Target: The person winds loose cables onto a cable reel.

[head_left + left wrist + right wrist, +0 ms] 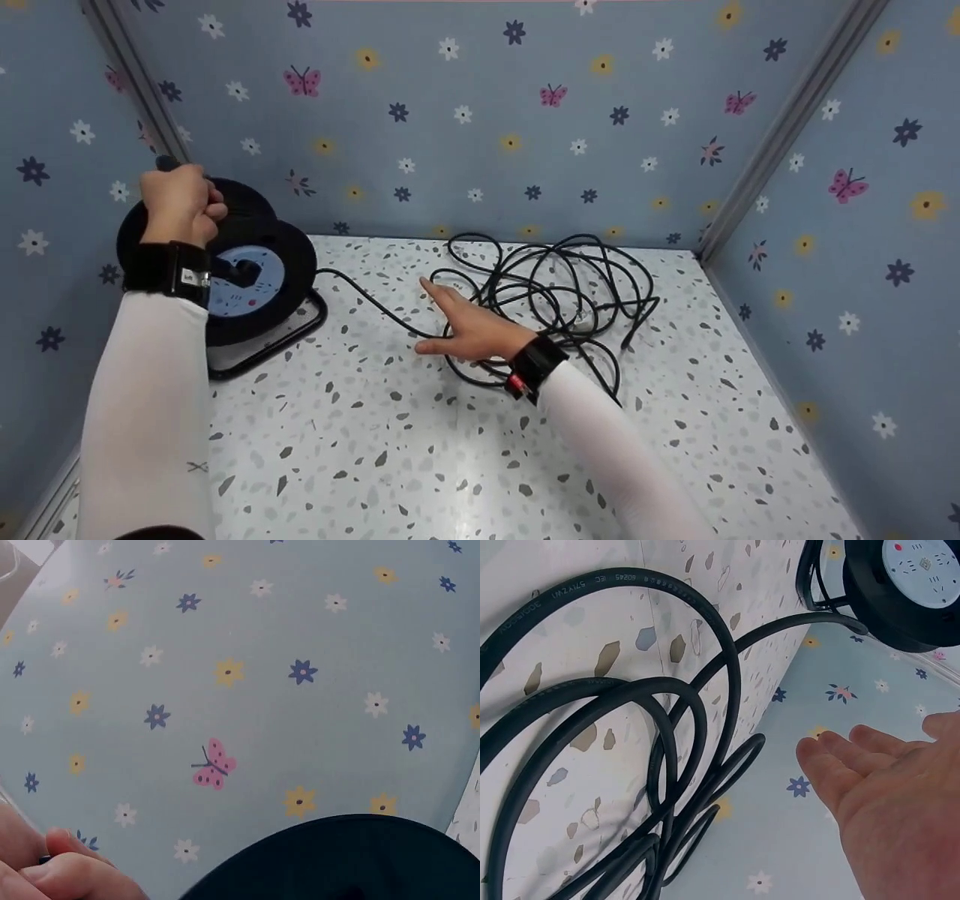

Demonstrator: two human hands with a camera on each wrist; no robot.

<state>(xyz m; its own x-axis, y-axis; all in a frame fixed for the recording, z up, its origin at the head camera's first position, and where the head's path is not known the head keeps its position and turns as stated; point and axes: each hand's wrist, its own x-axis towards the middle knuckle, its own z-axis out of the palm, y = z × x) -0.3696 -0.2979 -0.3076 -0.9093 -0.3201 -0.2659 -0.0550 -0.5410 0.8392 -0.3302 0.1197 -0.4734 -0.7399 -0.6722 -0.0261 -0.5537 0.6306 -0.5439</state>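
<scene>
Clearly, the two hands are set differently. The left hand [180, 198] is curled into a fist round a black handle [166, 162] at the top of a round black cable reel [298, 259] with a pale blue centre disc [232, 301]; the fist hides most of the handle. The right hand [478, 330] has its fingers straight and thumb spread away, with nothing in its grasp.

A long black rubber-like cable [667, 765] leaves the reel's right side and joins a wide heap of overlapping loops on the white speckled bench [360, 450]. That heap lies below and to the right of the right hand, its long axis running left to right; whether the hand touches a loop, I cannot tell.

The relation that seems to matter is the single strand between reel and heap: it slopes toward the right thumb, so the right hand is the nearer.
</scene>
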